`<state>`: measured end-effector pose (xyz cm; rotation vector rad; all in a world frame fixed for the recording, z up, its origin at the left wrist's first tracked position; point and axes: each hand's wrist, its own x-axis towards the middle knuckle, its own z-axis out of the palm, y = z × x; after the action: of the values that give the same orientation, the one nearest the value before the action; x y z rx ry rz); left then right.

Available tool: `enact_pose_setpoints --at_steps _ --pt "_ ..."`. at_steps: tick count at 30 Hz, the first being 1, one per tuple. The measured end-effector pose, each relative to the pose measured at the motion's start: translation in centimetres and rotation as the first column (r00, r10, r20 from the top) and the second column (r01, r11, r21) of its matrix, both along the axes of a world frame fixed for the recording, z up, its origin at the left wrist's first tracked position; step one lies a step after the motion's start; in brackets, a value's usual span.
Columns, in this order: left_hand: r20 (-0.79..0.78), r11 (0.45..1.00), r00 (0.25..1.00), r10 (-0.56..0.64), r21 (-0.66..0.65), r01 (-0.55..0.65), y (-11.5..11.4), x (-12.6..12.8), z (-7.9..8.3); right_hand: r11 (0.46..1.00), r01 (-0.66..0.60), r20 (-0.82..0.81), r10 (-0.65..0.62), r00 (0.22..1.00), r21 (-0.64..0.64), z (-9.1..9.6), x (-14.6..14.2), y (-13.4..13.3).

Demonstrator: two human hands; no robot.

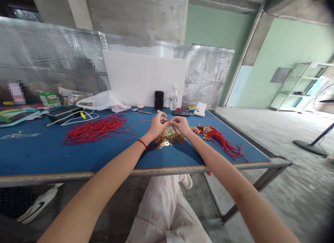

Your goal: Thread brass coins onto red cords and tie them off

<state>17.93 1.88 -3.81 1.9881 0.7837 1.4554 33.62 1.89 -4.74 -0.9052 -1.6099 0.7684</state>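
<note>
My left hand point(158, 124) and my right hand point(180, 124) meet fingertip to fingertip above a pile of brass-coloured coins point(171, 135) with holes in them. Both pinch a red cord point(162, 135), whose ends hang down over the coins. A red string bracelet point(142, 143) circles my left wrist. To the left lies a large bundle of loose red cords point(96, 129), with a few strands trailing toward my left hand. Right of my right hand rests a bunch of coins tied on red cords point(221, 140). The exact shape of the cord between my fingers is too small to make out.
Along the back stand a dark phone point(159, 100), a clear bottle point(173, 98) and a white plastic bag point(106, 101). A black box point(64, 114) with a white cable sits at left. The table's front edge point(167, 170) runs above my legs. A fan base point(310, 147) stands on the floor at right.
</note>
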Motion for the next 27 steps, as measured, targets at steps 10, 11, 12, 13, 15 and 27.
enact_pose_setpoints --at_steps 10,11,12,13,15,27 --pt "0.188 0.951 0.976 -0.107 -0.268 0.156 0.7 -1.1 0.7 0.962 0.144 0.176 -0.187 0.966 0.232 1.6 1.6 -0.3" --pt "0.212 0.941 0.969 -0.126 -0.284 0.184 0.7 -1.2 0.8 0.961 0.161 0.178 -0.203 0.963 0.224 1.6 1.8 -0.2" --pt "0.239 0.931 0.961 -0.143 -0.296 0.212 0.6 -1.2 0.9 0.964 0.166 0.179 -0.204 0.962 0.206 1.5 1.8 -0.1" --pt "0.267 0.922 0.951 -0.158 -0.306 0.239 0.5 -1.3 0.9 0.972 0.157 0.186 -0.189 0.964 0.178 1.2 1.8 0.0" --pt "0.34 0.899 0.924 -0.175 -0.327 0.291 0.4 -1.2 1.1 0.989 0.103 0.212 -0.124 0.969 0.107 0.7 1.4 0.2" --pt "0.571 0.85 0.817 -0.074 -0.393 0.351 1.4 -1.1 0.7 0.935 0.155 0.193 -0.224 0.955 0.319 2.2 0.0 -2.9"
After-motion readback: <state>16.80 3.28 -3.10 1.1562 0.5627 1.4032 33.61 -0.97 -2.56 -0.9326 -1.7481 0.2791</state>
